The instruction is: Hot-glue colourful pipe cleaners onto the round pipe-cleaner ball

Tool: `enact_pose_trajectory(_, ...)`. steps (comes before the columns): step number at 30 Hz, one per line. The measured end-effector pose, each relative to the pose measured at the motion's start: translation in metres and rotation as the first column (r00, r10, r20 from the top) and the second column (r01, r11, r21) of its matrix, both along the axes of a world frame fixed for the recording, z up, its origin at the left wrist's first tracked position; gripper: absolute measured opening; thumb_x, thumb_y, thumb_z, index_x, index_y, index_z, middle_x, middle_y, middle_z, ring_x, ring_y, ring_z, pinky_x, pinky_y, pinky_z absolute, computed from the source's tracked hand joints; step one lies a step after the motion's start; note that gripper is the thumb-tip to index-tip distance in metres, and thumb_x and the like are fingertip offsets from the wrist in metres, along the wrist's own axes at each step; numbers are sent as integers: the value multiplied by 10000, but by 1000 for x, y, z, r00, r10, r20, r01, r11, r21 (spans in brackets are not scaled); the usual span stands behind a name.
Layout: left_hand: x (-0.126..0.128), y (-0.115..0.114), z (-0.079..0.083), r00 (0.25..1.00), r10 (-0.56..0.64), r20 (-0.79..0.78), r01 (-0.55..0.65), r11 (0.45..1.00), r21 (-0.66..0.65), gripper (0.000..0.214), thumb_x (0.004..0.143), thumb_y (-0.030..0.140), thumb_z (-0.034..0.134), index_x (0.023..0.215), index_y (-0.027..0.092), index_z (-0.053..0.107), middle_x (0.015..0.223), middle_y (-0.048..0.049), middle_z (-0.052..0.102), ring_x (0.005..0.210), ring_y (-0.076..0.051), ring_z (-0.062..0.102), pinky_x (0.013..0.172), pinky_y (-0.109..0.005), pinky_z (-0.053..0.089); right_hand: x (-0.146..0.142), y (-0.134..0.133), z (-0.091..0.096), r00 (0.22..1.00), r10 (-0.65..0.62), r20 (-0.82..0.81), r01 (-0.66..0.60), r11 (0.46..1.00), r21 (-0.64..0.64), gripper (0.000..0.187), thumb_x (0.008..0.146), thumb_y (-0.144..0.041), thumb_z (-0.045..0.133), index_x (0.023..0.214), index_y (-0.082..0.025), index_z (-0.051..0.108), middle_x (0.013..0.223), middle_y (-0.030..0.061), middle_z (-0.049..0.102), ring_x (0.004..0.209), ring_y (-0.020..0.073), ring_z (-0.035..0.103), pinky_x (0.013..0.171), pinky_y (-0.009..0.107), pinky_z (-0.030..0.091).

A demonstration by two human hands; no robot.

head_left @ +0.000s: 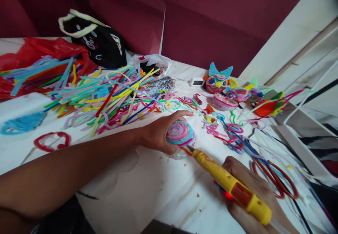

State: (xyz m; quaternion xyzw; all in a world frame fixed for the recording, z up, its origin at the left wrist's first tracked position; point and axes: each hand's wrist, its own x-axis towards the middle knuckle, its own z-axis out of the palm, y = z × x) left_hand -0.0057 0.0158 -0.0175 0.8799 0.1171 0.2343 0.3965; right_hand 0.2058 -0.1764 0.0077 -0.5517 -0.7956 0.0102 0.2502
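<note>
Head view: loose pipe cleaners [105,89] heaped left, left hand [158,132] gripping a coiled ball [179,133] on the table [190,198], visible side wrapped, gluing probably unfinished; one done-looking blue-eared figure [217,81] behind; glue gun [227,177] nozzle by the ball, right hand [250,179] wrapped round it.

Light is dim to moderate, cool and diffuse, with its source out of view. The white counter [190,207] is the brightest broad surface, while the maroon backdrop [211,23] sinks into darkness toward 11 o'clock. Soft grey shade spreads across the counter at 6 o'clock, below the left forearm [87,163]. A small red glow shines beside the yellow glue gun [227,179] at 4 o'clock. The swirled ball [180,133] near the centre is fairly clear; the blue coil [23,122] at 9 o'clock looks smeared. Wide-angle stretching pulls the edges outward, and the corner at 2 o'clock darkens.
</note>
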Motion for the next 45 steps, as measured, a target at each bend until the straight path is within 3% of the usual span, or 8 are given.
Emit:
enact_pose_trajectory(7, -1, 0, -1, 1000, -6, -4, 6, 1000, 13, 982, 586, 286, 753, 1440, 234, 272, 1257, -100, 537, 1160, -311, 546, 975, -414, 470, 5, -1, 0, 999, 32, 7, -32, 999, -24, 135, 823, -89, 466, 833, -222, 443, 687, -5, 513, 524, 117, 554, 443, 231, 402)
enact_pose_trajectory(14, 0, 1, -1, 1000, -4, -4, 4, 1000, 10, 987, 587, 295, 757, 1444, 218, 273, 1274, -117, 530, 1154, -320, 549, 948, -416, 489, 5, -3, 1, 997, -16, -78, 16, 1000, -7, 163, 811, -96, 468, 888, -238, 454, 698, -18, 525, 532, 127, 579, 464, 234, 442)
enact_pose_trajectory(20, -1, 0, -1, 1000, -3, -4, 3, 1000, 7, 973, 594, 289, 755, 1438, 240, 275, 1245, -101, 546, 1138, -307, 555, 955, -419, 480, 4, 0, -2, 1000, -13, 5, 12, 999, 39, 135, 822, -94, 484, 874, -217, 467, 663, -19, 495, 497, 116, 534, 445, 236, 406)
enact_pose_trajectory(24, 0, 0, -2, 1000, -5, -5, 5, 1000, 11, 977, 592, 300, 756, 1439, 231, 273, 1236, -98, 541, 1127, -298, 557, 964, -414, 474, 2, -1, 1, 999, 6, 40, -6, 1000, -9, 87, 845, -124, 457, 861, -209, 466, 669, -6, 503, 536, 127, 546, 467, 244, 413)
enact_pose_trajectory(31, 0, -1, -1, 1000, -1, -9, 1, 1000, -6, 990, 576, 295, 770, 1434, 233, 279, 1253, -104, 529, 1135, -302, 557, 955, -416, 476, -1, -3, -2, 1000, -15, 14, 15, 1000, -3, 172, 832, -94, 405, 936, -206, 484, 661, -11, 504, 538, 134, 563, 477, 249, 429)
enact_pose_trajectory(37, 0, 0, -1, 1000, 10, -7, -10, 1000, 8, 987, 566, 301, 773, 1427, 222, 295, 1275, -113, 529, 1144, -311, 557, 963, -423, 471, -2, -3, -7, 1000, 17, -6, -17, 1000, -8, 151, 806, -84, 405, 811, -235, 411, 664, -18, 505, 549, 122, 572, 485, 246, 431)
enact_pose_trajectory(45, 1, -1, 0, 1000, 9, -14, -9, 1000, 12, 977, 574, 292, 765, 1426, 205, 294, 1272, -124, 527, 1195, -323, 523, 985, -435, 456, -5, -1, -6, 999, 48, -24, -49, 999, -10, 160, 788, -80, 423, 786, -234, 379, 642, -30, 472, 559, 122, 555, 467, 231, 399)
